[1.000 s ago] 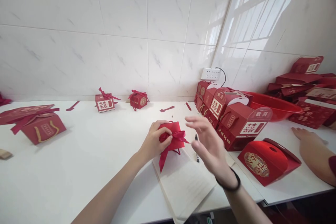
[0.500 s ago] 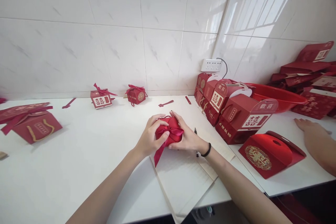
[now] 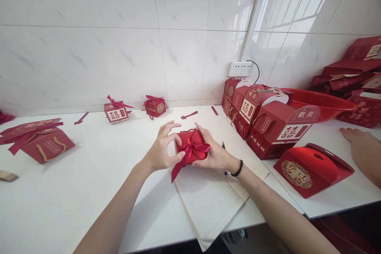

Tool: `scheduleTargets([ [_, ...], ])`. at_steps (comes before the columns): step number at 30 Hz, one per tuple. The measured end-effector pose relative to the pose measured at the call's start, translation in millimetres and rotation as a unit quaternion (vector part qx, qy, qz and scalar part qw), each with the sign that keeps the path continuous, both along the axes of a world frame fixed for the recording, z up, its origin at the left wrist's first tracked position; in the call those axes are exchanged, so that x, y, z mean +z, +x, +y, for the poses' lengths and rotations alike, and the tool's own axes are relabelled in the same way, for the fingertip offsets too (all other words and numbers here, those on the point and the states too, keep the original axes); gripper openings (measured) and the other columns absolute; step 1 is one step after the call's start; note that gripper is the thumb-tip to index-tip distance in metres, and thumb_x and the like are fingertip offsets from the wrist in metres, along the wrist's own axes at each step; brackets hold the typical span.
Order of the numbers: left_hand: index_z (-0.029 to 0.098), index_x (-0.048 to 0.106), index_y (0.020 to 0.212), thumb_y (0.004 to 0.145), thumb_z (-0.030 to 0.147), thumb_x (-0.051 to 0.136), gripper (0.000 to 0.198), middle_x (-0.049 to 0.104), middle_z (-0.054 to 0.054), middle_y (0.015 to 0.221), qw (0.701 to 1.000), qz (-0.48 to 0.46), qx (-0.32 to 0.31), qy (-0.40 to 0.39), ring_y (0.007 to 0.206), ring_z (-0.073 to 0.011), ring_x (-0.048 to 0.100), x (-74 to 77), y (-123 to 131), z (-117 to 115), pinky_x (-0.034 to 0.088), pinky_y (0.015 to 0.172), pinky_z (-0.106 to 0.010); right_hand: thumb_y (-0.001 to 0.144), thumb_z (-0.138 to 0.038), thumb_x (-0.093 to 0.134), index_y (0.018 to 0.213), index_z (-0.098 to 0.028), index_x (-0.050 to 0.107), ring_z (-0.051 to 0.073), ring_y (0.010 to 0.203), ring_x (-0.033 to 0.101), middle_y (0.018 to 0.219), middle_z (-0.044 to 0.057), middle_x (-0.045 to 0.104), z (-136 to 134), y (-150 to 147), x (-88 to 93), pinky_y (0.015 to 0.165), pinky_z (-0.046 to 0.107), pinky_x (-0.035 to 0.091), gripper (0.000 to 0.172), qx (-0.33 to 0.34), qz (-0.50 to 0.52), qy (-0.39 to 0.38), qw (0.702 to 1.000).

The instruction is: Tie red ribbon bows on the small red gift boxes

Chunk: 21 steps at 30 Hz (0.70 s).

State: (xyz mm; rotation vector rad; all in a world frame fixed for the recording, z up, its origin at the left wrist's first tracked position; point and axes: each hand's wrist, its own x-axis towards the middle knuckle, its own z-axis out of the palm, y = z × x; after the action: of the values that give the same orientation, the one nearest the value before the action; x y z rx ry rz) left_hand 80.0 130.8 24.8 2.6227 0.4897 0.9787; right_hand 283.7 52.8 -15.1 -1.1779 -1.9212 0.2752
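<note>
A small red gift box point(image 3: 186, 137) with a crimson ribbon bow point(image 3: 193, 150) on top is between my hands, above the sheets of paper. My right hand point(image 3: 212, 152) wraps round its right side, thumb in front and fingers behind. At the box's left edge my left hand point(image 3: 163, 147) curves with thumb and fingers apart. Its thumb and index fingertip are at the bow's left loop; whether they press on it I cannot tell. One ribbon tail hangs down at the front left. The lined papers point(image 3: 208, 202) lie under the box, with a pen point(image 3: 224, 145) partly hidden by my right hand.
Assembled red boxes point(image 3: 269, 129) line the right side, before a red basin point(image 3: 324, 105) and a heap of boxes point(image 3: 354, 67). Another person's hand point(image 3: 361, 149) rests at far right. Two small ribboned boxes point(image 3: 117, 112) stand near the wall; a larger one point(image 3: 44, 143) stands left.
My left hand has drawn back leftward from the bow and its fingers have spread. My right hand still holds the box. The view has shifted slightly.
</note>
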Motion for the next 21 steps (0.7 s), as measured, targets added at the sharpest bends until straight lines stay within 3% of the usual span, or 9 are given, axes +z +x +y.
scheduleTargets([
  [4, 0.019, 0.052, 0.067, 0.074, 0.020, 0.055, 0.008, 0.050, -0.007, 0.123, 0.999, -0.031, 0.009, 0.016, 0.127, -0.0269, 0.033, -2.0, 2, 0, 0.036, 0.101, -0.046, 0.065, -0.047, 0.075, 0.144, -0.023, 0.003, 0.029, 0.129, 0.027, 0.138, 0.015, 0.026, -1, -1, 0.8, 0.105, 0.050, 0.029, 0.109, 0.001, 0.002, 0.001, 1.000],
  [9, 0.019, 0.052, 0.071, 0.081, 0.021, 0.052, 0.010, 0.059, -0.006, 0.098, 0.995, -0.094, 0.029, 0.027, 0.100, -0.0195, 0.051, -4.4, 8, -1, 0.043, 0.090, -0.038, 0.065, -0.046, 0.074, 0.144, -0.024, 0.004, 0.029, 0.129, 0.028, 0.137, 0.014, 0.026, -2, -2, 2.0, 0.105, 0.050, 0.030, 0.108, -0.006, 0.003, -0.002, 1.000],
  [16, 0.020, 0.050, 0.074, 0.083, 0.021, 0.049, 0.009, 0.058, -0.002, 0.076, 0.983, -0.153, 0.091, 0.035, 0.075, -0.0151, 0.049, 2.9, 3, 1, 0.043, 0.069, -0.030, 0.066, -0.044, 0.074, 0.144, -0.025, 0.003, 0.029, 0.129, 0.026, 0.138, 0.014, 0.025, -2, -3, 2.2, 0.107, 0.050, 0.028, 0.107, -0.010, 0.005, -0.001, 1.000],
  [21, 0.020, 0.044, 0.068, 0.080, 0.024, 0.049, 0.014, 0.053, -0.001, 0.068, 0.992, -0.085, 0.084, 0.031, 0.070, -0.0156, 0.045, 5.9, 0, 0, 0.041, 0.066, -0.030, 0.066, -0.042, 0.075, 0.144, -0.025, 0.002, 0.030, 0.129, 0.026, 0.138, 0.014, 0.025, -2, -4, 2.1, 0.106, 0.051, 0.029, 0.108, -0.030, 0.009, -0.015, 0.999],
])
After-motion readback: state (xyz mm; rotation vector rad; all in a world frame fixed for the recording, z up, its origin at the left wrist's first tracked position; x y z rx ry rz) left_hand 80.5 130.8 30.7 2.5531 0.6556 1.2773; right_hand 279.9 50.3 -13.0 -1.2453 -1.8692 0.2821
